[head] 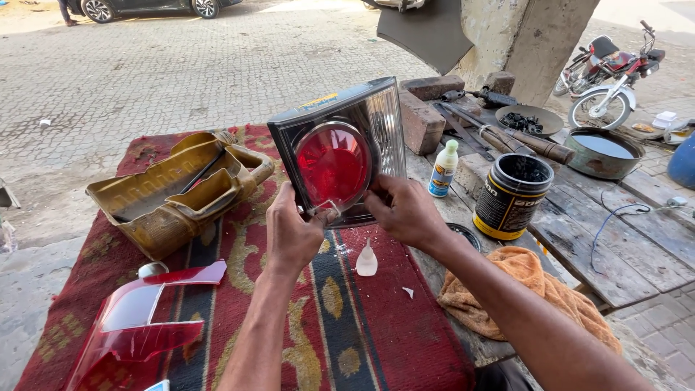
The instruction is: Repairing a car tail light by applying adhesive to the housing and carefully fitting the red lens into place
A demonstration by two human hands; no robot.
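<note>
Head view: held up over the red patterned rug point(376, 340) on the desk point(615, 253), a car tail lamp point(340, 156) with round red lens facing the camera, long axis running left to right and tilted, right end higher. Left hand point(289, 235) closed on the lower left edge; right hand point(402, 210) pinching the lower rim, fingertips meeting near a small clear shard at the lens bottom. Judged light, stiff, glossy and brittle; best gripped by the dark housing edges, not the lens. Just below, a small glue bottle point(367, 261) standing upright on the rug. Nearby lay a yellowed lamp housing point(174, 192), a broken red lens piece point(137, 326), an orange cloth point(521, 289) and a black tin point(510, 195).
</note>
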